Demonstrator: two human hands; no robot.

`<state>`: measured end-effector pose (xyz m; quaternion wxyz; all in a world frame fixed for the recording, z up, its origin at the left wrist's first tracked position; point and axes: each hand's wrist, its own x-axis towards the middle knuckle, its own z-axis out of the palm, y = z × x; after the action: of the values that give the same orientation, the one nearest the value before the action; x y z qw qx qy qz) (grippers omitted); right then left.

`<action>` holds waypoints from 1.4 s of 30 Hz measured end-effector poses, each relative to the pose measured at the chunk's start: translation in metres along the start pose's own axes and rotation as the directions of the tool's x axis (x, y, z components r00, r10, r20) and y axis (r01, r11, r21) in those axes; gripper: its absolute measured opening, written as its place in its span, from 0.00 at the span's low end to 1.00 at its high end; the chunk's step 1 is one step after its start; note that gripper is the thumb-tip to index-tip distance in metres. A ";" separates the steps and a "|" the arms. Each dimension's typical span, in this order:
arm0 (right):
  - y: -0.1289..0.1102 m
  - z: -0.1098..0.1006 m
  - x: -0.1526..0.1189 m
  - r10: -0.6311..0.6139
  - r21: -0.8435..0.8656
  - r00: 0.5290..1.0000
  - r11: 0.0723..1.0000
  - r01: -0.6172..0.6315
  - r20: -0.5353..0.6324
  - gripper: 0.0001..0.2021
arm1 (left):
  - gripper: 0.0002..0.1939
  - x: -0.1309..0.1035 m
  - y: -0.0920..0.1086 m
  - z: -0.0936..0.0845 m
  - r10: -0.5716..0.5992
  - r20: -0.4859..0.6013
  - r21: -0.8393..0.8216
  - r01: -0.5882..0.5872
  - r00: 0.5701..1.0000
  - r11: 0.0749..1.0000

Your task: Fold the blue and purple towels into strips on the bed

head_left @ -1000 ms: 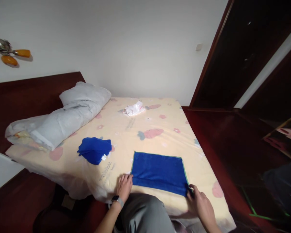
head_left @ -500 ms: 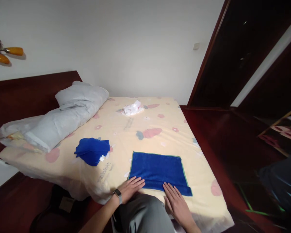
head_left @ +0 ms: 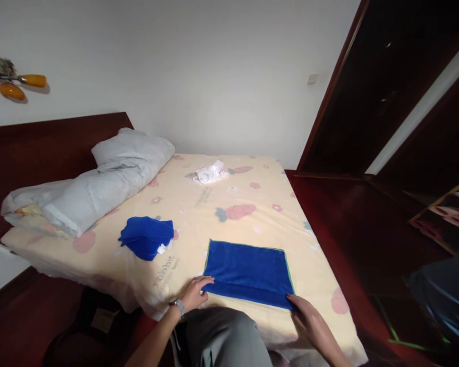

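Note:
A blue towel (head_left: 248, 266) with green edging lies spread on the bed, its near edge folded over in a strip. My left hand (head_left: 197, 291), with a watch at the wrist, pinches the near left corner of that strip. At the near right corner, my right hand (head_left: 305, 313) has its fingertips closed on the folded edge. To the left rests a bunched blue cloth (head_left: 146, 237) with a white tag, apart from both hands.
The bed (head_left: 191, 219) has a patterned sheet. A grey quilt (head_left: 95, 188) lies along the headboard (head_left: 53, 142). Toward the wall is a crumpled white plastic bag (head_left: 211, 172). A dark bag (head_left: 95, 326) sits on the floor at left; a rack (head_left: 443, 219) stands at right.
Both hands have moved outward, from lying flat on the towel's near edge to gripping its two near corners. The folded strip now looks straighter. The view has shifted slightly.

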<state>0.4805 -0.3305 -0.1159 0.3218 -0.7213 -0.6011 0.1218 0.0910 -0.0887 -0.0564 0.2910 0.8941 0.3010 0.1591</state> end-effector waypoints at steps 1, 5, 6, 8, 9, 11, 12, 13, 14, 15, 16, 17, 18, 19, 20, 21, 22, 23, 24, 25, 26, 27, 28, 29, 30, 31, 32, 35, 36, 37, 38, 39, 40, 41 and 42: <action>0.000 0.000 0.003 0.045 0.040 0.999 0.998 -0.044 -0.014 0.20 | 0.23 0.001 -0.002 0.000 -0.018 -0.020 -0.043 0.017 1.000 0.999; -0.002 -0.004 0.010 0.244 0.258 0.969 0.939 -0.229 -0.028 0.21 | 0.14 0.000 -0.011 -0.001 -0.138 -0.098 -0.191 0.117 0.986 0.975; -0.003 -0.005 0.011 0.281 0.312 0.960 0.914 -0.260 -0.024 0.22 | 0.13 0.000 -0.013 0.001 -0.172 -0.112 -0.215 0.145 0.979 0.966; -0.006 -0.006 0.014 0.340 0.386 0.940 0.870 -0.307 -0.018 0.24 | 0.14 -0.001 -0.016 0.004 -0.209 -0.138 -0.244 0.171 0.968 0.955; -0.007 -0.006 0.016 0.366 0.407 0.930 0.852 -0.329 -0.016 0.24 | 0.14 -0.001 -0.017 0.006 -0.210 -0.162 -0.245 0.167 0.964 0.955; -0.009 -0.005 0.019 0.421 0.424 0.907 0.824 -0.375 -0.017 0.27 | 0.14 0.000 -0.017 0.011 -0.194 -0.232 -0.200 0.148 0.953 0.969; -0.010 -0.004 0.021 0.448 0.420 0.894 0.815 -0.400 -0.019 0.29 | 0.14 0.001 -0.017 0.013 -0.186 -0.271 -0.155 0.148 0.944 0.977; -0.012 -0.004 0.024 0.471 0.403 0.882 0.811 -0.423 -0.022 0.30 | 0.14 0.002 -0.016 0.015 -0.184 -0.307 -0.104 0.159 0.934 0.982; -0.014 -0.004 0.026 0.489 0.373 0.872 0.814 -0.445 -0.025 0.30 | 0.14 0.003 -0.016 0.016 -0.187 -0.338 -0.055 0.179 0.923 0.982; -0.016 -0.004 0.029 0.499 0.337 0.866 0.821 -0.462 -0.029 0.29 | 0.14 0.005 -0.016 0.018 -0.196 -0.359 -0.013 0.206 0.912 0.979; -0.018 -0.005 0.031 0.503 0.302 0.864 0.829 -0.471 -0.033 0.28 | 0.14 0.007 -0.016 0.018 -0.211 -0.374 0.019 0.235 0.903 0.972; -0.020 -0.007 0.033 0.504 0.276 0.863 0.835 -0.476 -0.037 0.27 | 0.13 0.010 -0.015 0.018 -0.226 -0.384 0.043 0.262 0.895 0.964; -0.021 -0.009 0.035 0.505 0.260 0.862 0.839 -0.478 -0.041 0.27 | 0.13 0.012 -0.015 0.018 -0.240 -0.391 0.061 0.285 0.889 0.957; -0.022 -0.012 0.037 0.506 0.251 0.862 0.840 -0.481 -0.042 0.26 | 0.13 0.014 -0.015 0.017 -0.248 -0.396 0.076 0.301 0.884 0.951; -0.022 -0.015 0.038 0.508 0.244 0.860 0.840 -0.484 -0.043 0.26 | 0.12 0.016 -0.014 0.016 -0.253 -0.401 0.089 0.312 0.881 0.946; -0.022 -0.017 0.039 0.506 0.232 0.861 0.843 -0.484 -0.042 0.26 | 0.12 0.017 -0.013 0.014 -0.252 -0.404 0.100 0.316 0.879 0.943; -0.022 -0.020 0.039 0.500 0.212 0.865 0.850 -0.482 -0.041 0.26 | 0.12 0.018 -0.011 0.012 -0.247 -0.404 0.112 0.316 0.881 0.942; -0.022 -0.021 0.039 0.490 0.184 0.871 0.860 -0.476 -0.037 0.26 | 0.12 0.019 -0.009 0.010 -0.239 -0.402 0.127 0.312 0.884 0.941; -0.021 -0.022 0.038 0.479 0.151 0.877 0.870 -0.470 -0.030 0.25 | 0.11 0.019 -0.007 0.009 -0.226 -0.395 0.145 0.304 0.891 0.942; -0.021 -0.022 0.037 0.469 0.112 0.883 0.879 -0.464 -0.023 0.25 | 0.11 0.018 -0.005 0.007 -0.210 -0.382 0.164 0.290 0.900 0.943; -0.021 -0.021 0.036 0.457 0.070 0.889 0.888 -0.455 -0.019 0.24 | 0.10 0.017 -0.003 0.006 -0.190 -0.366 0.184 0.271 0.911 0.945; -0.022 -0.020 0.034 0.441 0.024 0.897 0.898 -0.440 -0.020 0.24 | 0.09 0.016 -0.002 0.005 -0.171 -0.351 0.202 0.253 0.921 0.946; -0.022 -0.019 0.032 0.418 -0.030 0.908 0.908 -0.418 -0.032 0.24 | 0.09 0.015 0.000 0.005 -0.157 -0.338 0.218 0.239 0.928 0.946; -0.024 -0.017 0.031 0.384 -0.095 0.921 0.917 -0.388 -0.062 0.24 | 0.09 0.013 0.001 0.005 -0.145 -0.334 0.233 0.231 0.931 0.945; -0.026 -0.016 0.029 0.337 -0.169 0.935 0.921 -0.351 -0.108 0.24 | 0.10 0.011 0.003 0.005 -0.133 -0.338 0.249 0.225 0.931 0.942; -0.029 -0.014 0.028 0.278 -0.244 0.947 0.918 -0.312 -0.163 0.24 | 0.12 0.010 0.004 0.006 -0.115 -0.349 0.270 0.217 0.930 0.938; -0.033 -0.011 0.028 0.210 -0.312 0.953 0.911 -0.272 -0.217 0.24 | 0.13 0.010 0.007 0.007 -0.082 -0.354 0.298 0.196 0.932 0.934; -0.053 0.002 0.033 -0.019 -0.398 0.965 0.913 -0.089 -0.260 0.23 | 0.17 0.016 0.019 0.018 0.106 -0.264 0.404 0.010 0.959 0.914; -0.063 0.009 0.036 -0.101 -0.399 0.970 0.917 0.005 -0.220 0.22 | 0.18 0.021 0.025 0.024 0.181 -0.184 0.430 -0.087 0.966 0.899; -0.073 0.017 0.040 -0.183 -0.394 0.970 0.913 0.107 -0.160 0.22 | 0.19 0.027 0.030 0.030 0.254 -0.085 0.442 -0.192 0.963 0.876; -0.083 0.027 0.043 -0.256 -0.388 0.962 0.899 0.202 -0.092 0.23 | 0.21 0.034 0.034 0.037 0.317 0.021 0.440 -0.293 0.948 0.849; -0.091 0.037 0.047 -0.314 -0.385 0.949 0.880 0.279 -0.031 0.25 | 0.22 0.041 0.036 0.044 0.363 0.123 0.426 -0.379 0.924 0.821; -0.097 0.047 0.050 -0.352 -0.383 0.936 0.863 0.330 0.014 0.26 | 0.24 0.048 0.037 0.050 0.390 0.206 0.409 -0.441 0.898 0.799; -0.101 0.056 0.052 -0.373 -0.384 0.927 0.850 0.361 0.047 0.28 | 0.26 0.054 0.036 0.055 0.400 0.267 0.393 -0.478 0.877 0.786; -0.103 0.063 0.053 -0.379 -0.385 0.923 0.843 0.375 0.069 0.30 | 0.27 0.057 0.034 0.058 0.397 0.302 0.383 -0.492 0.867 0.782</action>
<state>0.3774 -0.2534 -0.0899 0.1918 -0.6392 -0.7415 -0.0697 0.1769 -0.0991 -0.0743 0.0607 0.9935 0.0774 0.0570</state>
